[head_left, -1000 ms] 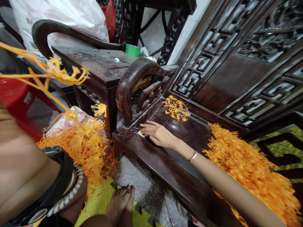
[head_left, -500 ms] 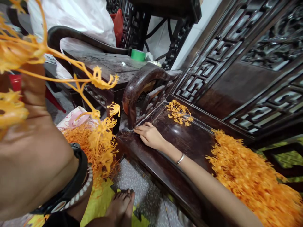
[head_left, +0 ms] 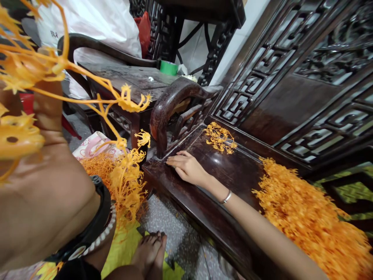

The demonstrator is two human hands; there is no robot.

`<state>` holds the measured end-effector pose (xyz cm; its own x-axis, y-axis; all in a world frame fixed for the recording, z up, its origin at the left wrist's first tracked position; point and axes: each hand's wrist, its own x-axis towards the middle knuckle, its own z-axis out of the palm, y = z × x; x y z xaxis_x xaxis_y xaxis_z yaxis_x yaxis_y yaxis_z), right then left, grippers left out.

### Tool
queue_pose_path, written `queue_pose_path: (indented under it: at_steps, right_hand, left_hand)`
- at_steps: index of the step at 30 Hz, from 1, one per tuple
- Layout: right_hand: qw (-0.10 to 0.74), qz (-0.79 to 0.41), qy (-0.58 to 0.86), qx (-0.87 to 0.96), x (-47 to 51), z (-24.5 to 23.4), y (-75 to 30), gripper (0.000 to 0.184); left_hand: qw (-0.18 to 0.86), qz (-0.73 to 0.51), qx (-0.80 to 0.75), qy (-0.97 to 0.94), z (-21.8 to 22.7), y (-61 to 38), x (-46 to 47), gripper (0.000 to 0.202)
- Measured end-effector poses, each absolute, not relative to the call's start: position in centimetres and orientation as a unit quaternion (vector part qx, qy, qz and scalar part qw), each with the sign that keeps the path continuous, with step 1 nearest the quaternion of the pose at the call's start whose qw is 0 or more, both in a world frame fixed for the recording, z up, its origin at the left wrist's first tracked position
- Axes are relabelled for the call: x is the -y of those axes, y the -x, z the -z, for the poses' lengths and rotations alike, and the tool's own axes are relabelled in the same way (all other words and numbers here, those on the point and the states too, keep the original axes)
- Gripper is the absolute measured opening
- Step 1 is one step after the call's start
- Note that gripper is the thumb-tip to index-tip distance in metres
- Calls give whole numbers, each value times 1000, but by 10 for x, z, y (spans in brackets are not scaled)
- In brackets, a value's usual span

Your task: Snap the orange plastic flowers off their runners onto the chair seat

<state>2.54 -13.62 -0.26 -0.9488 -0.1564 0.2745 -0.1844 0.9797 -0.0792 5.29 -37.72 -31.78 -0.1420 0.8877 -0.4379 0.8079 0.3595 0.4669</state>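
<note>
Orange strands [head_left: 309, 221] lay heaped on a dark carved wooden bench seat [head_left: 230, 171] as the right hand [head_left: 188, 168] rested open and flat, holding nothing, near the armrest [head_left: 166, 105]; the raised left hand [head_left: 48, 105], blurred behind an orange spray [head_left: 125, 182], showed no clear grip.

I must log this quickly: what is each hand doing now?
Left hand: seems closed on an orange sprig.
Right hand: open, flat on the dark wooden seat.
</note>
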Motion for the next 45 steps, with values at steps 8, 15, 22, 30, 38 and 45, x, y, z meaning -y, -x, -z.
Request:
queue_pose_path:
  at_steps: [8, 15, 22, 30, 38, 45]
  right_hand:
    - [75, -27, -89, 993, 139, 7, -28, 34]
    - [141, -58, -27, 988, 128, 5, -50, 32]
    - [139, -54, -4, 989, 138, 6, -32, 33]
    - [108, -10, 23, 994, 135, 8, -49, 35]
    - [211, -104, 111, 966, 129, 8, -53, 22]
    - [224, -275, 180, 918, 135, 3, -37, 13]
  left_hand:
    - [327, -61, -761, -556, 330, -55, 378, 49]
    - [311, -72, -765, -559, 331, -55, 380, 49]
    - [293, -83, -767, -566, 336, -57, 380, 50]
    - [293, -100, -761, -570, 338, -55, 384, 54]
    - [290, -110, -763, -567, 330, -55, 384, 58]
    - [296, -128, -759, -566, 337, -53, 388, 55]
